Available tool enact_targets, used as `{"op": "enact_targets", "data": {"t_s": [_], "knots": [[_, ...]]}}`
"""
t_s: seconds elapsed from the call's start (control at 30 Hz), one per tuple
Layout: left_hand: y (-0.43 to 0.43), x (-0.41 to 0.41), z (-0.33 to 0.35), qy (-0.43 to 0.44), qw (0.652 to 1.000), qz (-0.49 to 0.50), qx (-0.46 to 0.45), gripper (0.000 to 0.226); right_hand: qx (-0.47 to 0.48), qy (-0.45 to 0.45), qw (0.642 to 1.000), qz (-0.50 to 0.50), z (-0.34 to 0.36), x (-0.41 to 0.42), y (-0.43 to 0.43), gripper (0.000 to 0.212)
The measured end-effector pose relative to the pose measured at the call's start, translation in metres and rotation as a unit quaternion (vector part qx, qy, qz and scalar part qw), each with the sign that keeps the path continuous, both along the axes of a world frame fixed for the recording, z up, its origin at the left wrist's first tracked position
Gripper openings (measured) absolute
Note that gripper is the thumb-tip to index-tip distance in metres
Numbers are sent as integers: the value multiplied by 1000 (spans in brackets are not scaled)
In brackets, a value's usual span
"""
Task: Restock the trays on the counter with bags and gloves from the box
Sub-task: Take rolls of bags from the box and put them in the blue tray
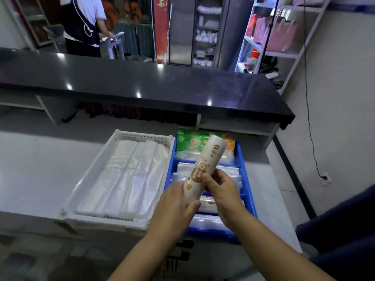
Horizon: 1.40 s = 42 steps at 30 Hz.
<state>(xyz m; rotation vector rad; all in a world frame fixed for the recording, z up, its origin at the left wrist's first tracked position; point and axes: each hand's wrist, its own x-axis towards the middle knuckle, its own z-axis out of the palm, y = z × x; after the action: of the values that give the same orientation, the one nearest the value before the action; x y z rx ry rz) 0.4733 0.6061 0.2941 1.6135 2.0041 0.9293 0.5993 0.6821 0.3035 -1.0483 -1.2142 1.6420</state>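
Both hands hold a cream-coloured roll of bags (205,161) with an orange printed label, tilted up and away over the blue tray (246,177). My left hand (174,201) grips its near end from the left, and my right hand (221,191) grips it from the right. The blue tray is divided into compartments that hold clear bag packs, with a green-and-orange packet (190,138) at its far end. To its left a white tray (91,171) carries flat stacks of clear plastic bags. The box is not in view.
The trays sit on a pale counter (40,169) below a raised black countertop (142,84). A person in an apron (85,23) stands beyond it. Shelves (280,29) stand at the back right, and a cable (310,118) runs down the right wall to a socket.
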Motion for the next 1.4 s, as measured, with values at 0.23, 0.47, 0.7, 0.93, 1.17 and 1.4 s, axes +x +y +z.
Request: {"op": "enact_targets", "data": {"t_s": [0.23,0.47,0.7,0.93,1.17,1.4], "knots": [[5,2,-11,178,961,-88,-192,28,60,-39,987,-143,16,56,17,22],[13,14,-23,194,948,-81,-241,31,72,-61,982,-161,10,93,11,19],[15,8,-17,83,985,-12,-151,48,60,-84,980,-169,3,100,16,19],[16,21,-12,-7,999,-17,-35,49,50,-121,982,-135,5,93,25,13],[24,22,-7,-29,996,-82,36,64,14,-187,976,-107,8,87,26,17],[28,-15,17,-160,983,-49,70,49,75,-282,956,-28,13,84,28,32]]}}
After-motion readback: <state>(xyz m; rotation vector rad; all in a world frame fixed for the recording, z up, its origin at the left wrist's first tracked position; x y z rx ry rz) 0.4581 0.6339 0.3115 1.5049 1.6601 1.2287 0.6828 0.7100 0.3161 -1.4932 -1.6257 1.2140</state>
